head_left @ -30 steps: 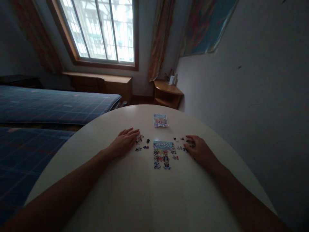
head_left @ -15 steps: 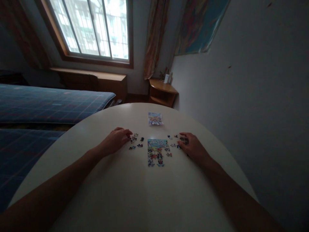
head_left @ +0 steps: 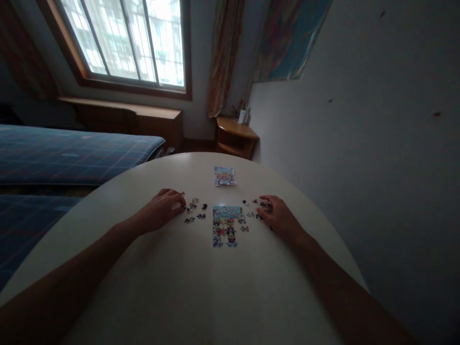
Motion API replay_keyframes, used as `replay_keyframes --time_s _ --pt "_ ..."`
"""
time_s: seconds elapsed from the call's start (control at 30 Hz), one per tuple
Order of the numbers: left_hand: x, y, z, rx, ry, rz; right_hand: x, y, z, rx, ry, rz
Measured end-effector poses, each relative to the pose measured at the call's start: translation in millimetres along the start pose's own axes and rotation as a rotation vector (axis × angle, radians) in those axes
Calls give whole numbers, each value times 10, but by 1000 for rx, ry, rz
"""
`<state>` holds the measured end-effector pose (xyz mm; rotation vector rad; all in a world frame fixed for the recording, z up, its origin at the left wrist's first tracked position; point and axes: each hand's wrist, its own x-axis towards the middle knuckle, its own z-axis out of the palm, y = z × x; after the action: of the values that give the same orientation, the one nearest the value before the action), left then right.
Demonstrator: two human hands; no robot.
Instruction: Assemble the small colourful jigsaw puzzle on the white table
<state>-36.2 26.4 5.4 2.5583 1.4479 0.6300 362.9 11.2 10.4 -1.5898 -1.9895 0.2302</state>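
The left hand (head_left: 163,210) rests to the left of the puzzle (head_left: 225,222), palm down, fingers bent and thumb a little apart from them; whether it has hold of a piece, I cannot tell. Its fingertips are at the edge of a scatter of loose pieces (head_left: 192,205), which lies between that hand and the puzzle. The right hand (head_left: 282,219) lies to the right of the puzzle, with thumb and forefinger spread well apart around a second cluster of pieces (head_left: 266,207); no piece is seen pinched between those two fingers, and the other fingers are hidden.

The puzzle itself lies flat between the two hands, partly joined: a blue strip with lettering along its far edge, a colourful middle, and a ragged near edge with a notch in it. One single piece (head_left: 245,228) sits just beside its right side. Beyond the puzzle's far edge is a small printed packet (head_left: 224,177). All of this is on the white round table (head_left: 223,292).

Farther off, a plaid mattress (head_left: 82,151) is to the puzzle's left, a wooden corner shelf (head_left: 235,127) well beyond it, and a bright window (head_left: 125,45) beyond it to the left.
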Motion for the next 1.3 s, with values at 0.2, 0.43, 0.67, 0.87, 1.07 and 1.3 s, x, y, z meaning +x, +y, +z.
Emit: replay_keyframes --time_s 0.2,0.43,0.67,0.87,1.07,1.3 --pt "-5 97 -83 -12 0 8 10 -24 -33 -15 4 -14" --pt "-39 793 11 -309 154 -105 -151 -532 -98 78 8 -146" --pt "-125 1284 171 -534 223 -25 -419 -1092 23 370 -176 -159" --pt "-129 1324 165 -577 215 -102 -423 -1134 44 526 -261 -88" --pt "-145 1344 221 -640 168 -60 -399 -1118 16 549 -318 -28" --pt "-215 1233 321 -246 53 380 -212 -714 -175 283 -297 -165"
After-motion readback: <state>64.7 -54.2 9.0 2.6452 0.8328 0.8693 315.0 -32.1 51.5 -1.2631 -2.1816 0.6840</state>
